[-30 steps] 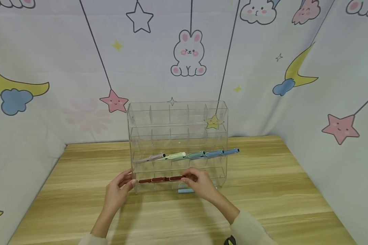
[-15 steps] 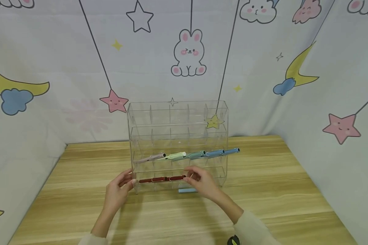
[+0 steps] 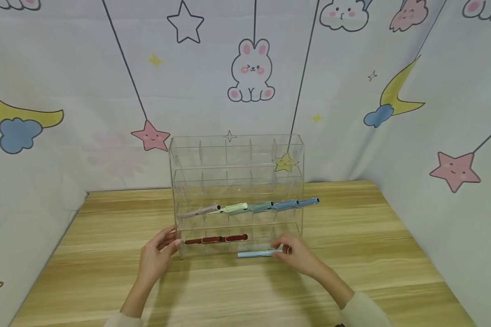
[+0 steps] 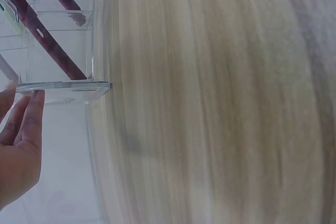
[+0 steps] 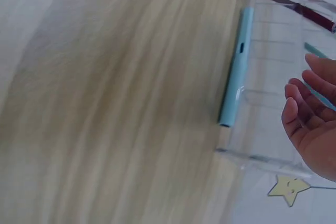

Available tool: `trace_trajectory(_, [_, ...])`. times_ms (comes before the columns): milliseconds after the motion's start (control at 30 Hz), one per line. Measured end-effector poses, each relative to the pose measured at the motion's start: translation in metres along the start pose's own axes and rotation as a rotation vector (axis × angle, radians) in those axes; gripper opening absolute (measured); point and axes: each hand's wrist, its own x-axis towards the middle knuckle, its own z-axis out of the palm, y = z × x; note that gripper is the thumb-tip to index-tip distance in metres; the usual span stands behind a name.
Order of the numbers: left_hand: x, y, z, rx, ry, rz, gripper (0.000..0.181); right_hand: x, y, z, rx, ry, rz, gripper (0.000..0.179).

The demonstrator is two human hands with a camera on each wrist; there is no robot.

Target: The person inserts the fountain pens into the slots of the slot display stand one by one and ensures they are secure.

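Observation:
A clear acrylic pen rack (image 3: pixel 238 178) with rows of compartments stands on the table. My left hand (image 3: pixel 157 256) holds its lower left side, fingers against the side panel in the left wrist view. A light blue pen (image 3: pixel 253 254) lies on the table along the rack's front. My right hand (image 3: pixel 296 256) hovers by that pen's right end; in the right wrist view its fingers are loosely bent, apart from the pen (image 5: pixel 236 69). Two dark red pens, the left one (image 3: pixel 202 240) and the right one (image 3: pixel 235 237), lean in the bottom row.
One row higher rest several pens, among them a mauve pen (image 3: pixel 200 211), a pale yellow pen (image 3: pixel 235 208), a green pen (image 3: pixel 263 207) and a blue pen (image 3: pixel 286 205). A patterned white curtain (image 3: pixel 204 104) hangs behind the wooden table (image 3: pixel 372 254).
My right hand has let go of the right dark red pen in the bottom row and moved right and down to the light blue pen. My left hand stays on the rack.

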Motion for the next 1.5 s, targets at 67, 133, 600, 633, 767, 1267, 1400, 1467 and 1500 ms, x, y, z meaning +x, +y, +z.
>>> trace_trajectory(67, [0.0,0.0,0.0,0.001,-0.001,-0.002,0.04,-0.005,0.007,0.0,-0.044,0.009,0.001,0.015])
trace_trajectory(133, [0.0,0.0,0.0,0.001,-0.005,-0.007,0.04,-0.009,0.014,0.002,-0.088,0.014,0.009,0.017])
trace_trajectory(600, [-0.001,0.002,0.0,-0.009,0.001,-0.016,0.04,-0.022,0.037,0.016,-0.131,0.045,0.076,0.032])
trace_trajectory(633, [-0.001,0.002,0.0,-0.01,0.002,-0.016,0.04,-0.022,0.038,0.016,-0.128,0.045,0.072,0.032])
trace_trajectory(767, [-0.002,0.002,0.0,-0.006,0.003,-0.016,0.04,-0.024,0.04,0.018,-0.104,0.034,0.05,0.03])
trace_trajectory(1267, [-0.001,0.002,-0.001,0.008,0.0,-0.02,0.04,-0.026,0.041,0.023,-0.112,0.001,0.039,0.019])
trace_trajectory(1400, [-0.001,0.002,-0.001,0.002,0.001,-0.013,0.04,-0.027,0.041,0.024,-0.133,0.006,0.011,0.016])
trace_trajectory(1467, [-0.001,0.001,-0.001,0.002,0.002,-0.007,0.04,-0.028,0.041,0.023,-0.142,0.0,-0.007,0.017])
trace_trajectory(1500, [-0.001,0.001,-0.001,0.001,0.003,-0.006,0.04,-0.028,0.04,0.022,-0.139,-0.006,-0.015,0.017])
